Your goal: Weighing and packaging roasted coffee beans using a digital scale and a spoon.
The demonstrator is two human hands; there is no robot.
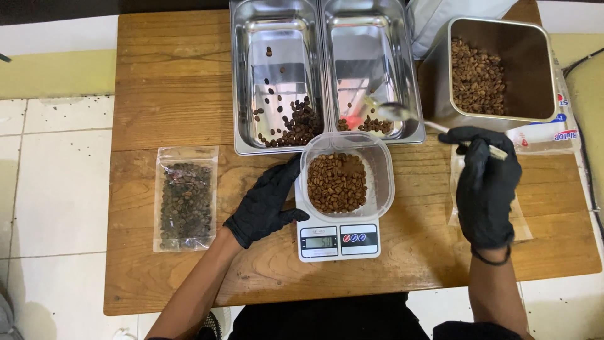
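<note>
A clear plastic tub (380, 165) of brown coffee beans stands on a small white digital scale (338, 240) at the table's middle front. My left hand (267, 203), in a black glove, rests against the tub's left side. My right hand (486, 182), also gloved, holds a metal spoon (402, 114) whose bowl hovers over the right steel tray (371, 38). The spoon's bowl looks empty.
Two steel trays lie side by side at the back; the left tray (248, 75) holds a scatter of dark beans. A square metal tin (535, 69) of beans stands at the back right. A sealed clear bag of beans (185, 198) lies left. An empty clear pouch (521, 220) lies under my right hand.
</note>
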